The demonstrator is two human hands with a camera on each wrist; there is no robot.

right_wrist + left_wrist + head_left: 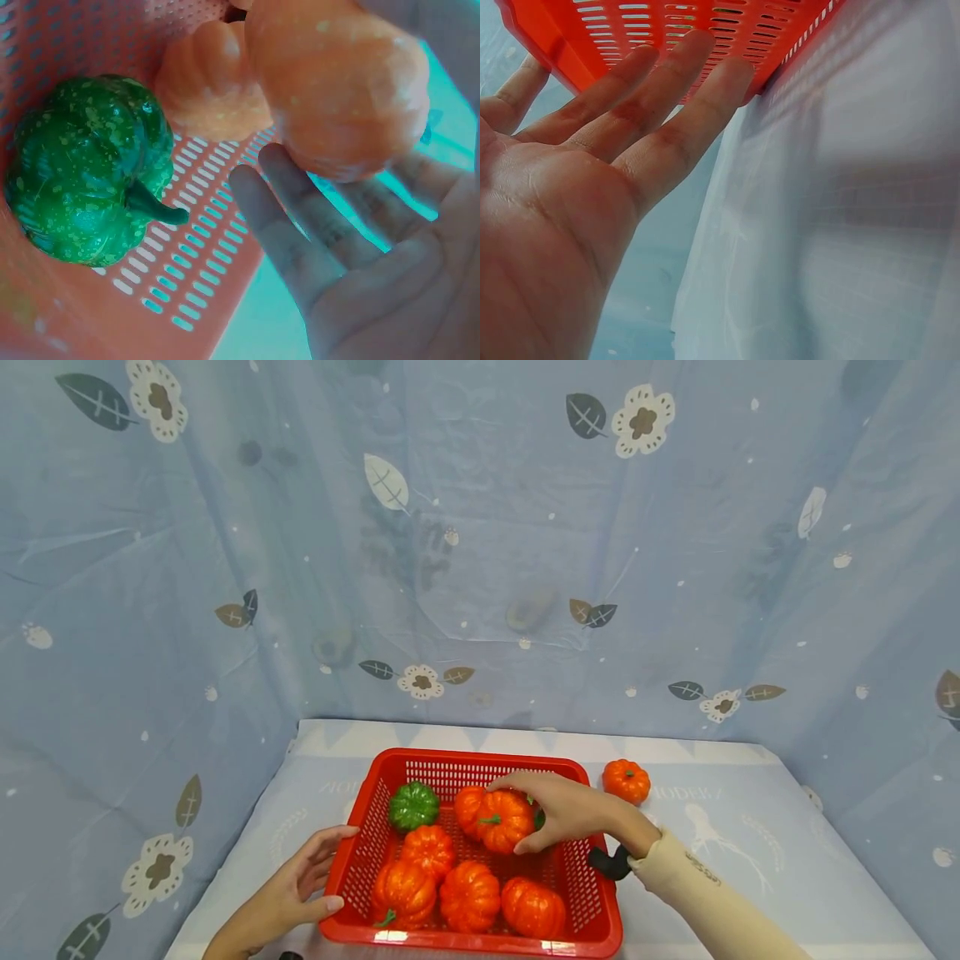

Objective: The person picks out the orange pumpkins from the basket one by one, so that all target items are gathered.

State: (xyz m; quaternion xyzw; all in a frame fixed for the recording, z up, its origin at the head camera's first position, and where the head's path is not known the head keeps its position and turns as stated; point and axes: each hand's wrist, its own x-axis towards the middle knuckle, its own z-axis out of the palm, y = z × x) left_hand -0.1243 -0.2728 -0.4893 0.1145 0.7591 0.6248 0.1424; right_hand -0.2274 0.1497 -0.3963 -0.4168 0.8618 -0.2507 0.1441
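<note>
My right hand (558, 806) holds an orange toy pumpkin (506, 821) between thumb and fingers, over the red basket (480, 758). In the right wrist view, the fingers (277, 225) lie against the underside of that pumpkin (337, 90). My left hand (300, 881) is at the basket's left side, fingertips and thumb at its rim; the left wrist view shows its fingers (682, 135) fairly straight along the slotted wall. Inside lie a green pumpkin (414, 806) and several orange pumpkins (470, 896). Something green shows partly behind my right hand.
Outside the basket, a small orange pumpkin (626, 782) sits on the cloth-covered table (720, 827) at the back right. A patterned blue curtain (480, 568) hangs behind and on both sides. A dark strap (611, 863) is around my right wrist.
</note>
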